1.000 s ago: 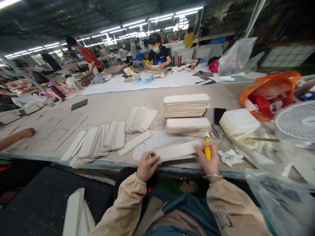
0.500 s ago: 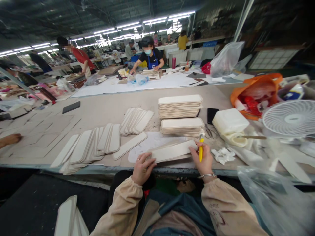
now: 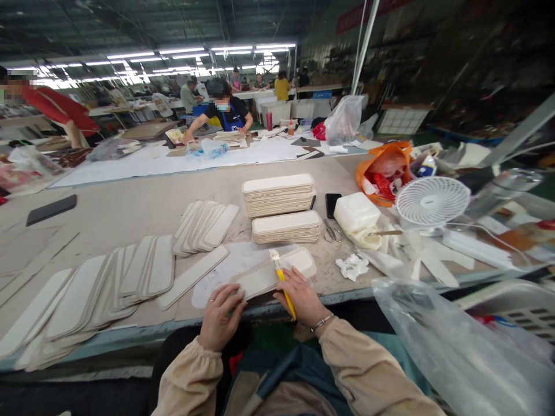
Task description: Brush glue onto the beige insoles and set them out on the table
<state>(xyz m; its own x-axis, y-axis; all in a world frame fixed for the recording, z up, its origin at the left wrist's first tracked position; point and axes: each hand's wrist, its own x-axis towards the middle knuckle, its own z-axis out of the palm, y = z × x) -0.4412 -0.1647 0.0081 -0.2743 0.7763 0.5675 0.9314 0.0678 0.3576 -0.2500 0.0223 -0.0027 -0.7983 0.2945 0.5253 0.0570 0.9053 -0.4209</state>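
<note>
My left hand (image 3: 221, 315) rests with curled fingers on the near end of a long cream rounded panel (image 3: 277, 271) lying at the table's front edge. My right hand (image 3: 301, 297) presses on the same panel and grips a yellow-handled brush (image 3: 282, 280), bristles pointing away from me. Under the panel lies a white sheet (image 3: 225, 268). Just beyond stand two stacks of the same panels (image 3: 284, 211).
Fanned rows of panels (image 3: 108, 283) spread to the left. To the right are scissors (image 3: 332, 231), a black phone (image 3: 332, 203), a white jug (image 3: 356, 214), a small fan (image 3: 431, 202), an orange bag (image 3: 384, 170) and a clear plastic bag (image 3: 451, 341). Other people work at far tables.
The view has swung right and down. My right hand slid left along the panel toward its middle, the brush now angled over it. My left hand stays on the near end.
</note>
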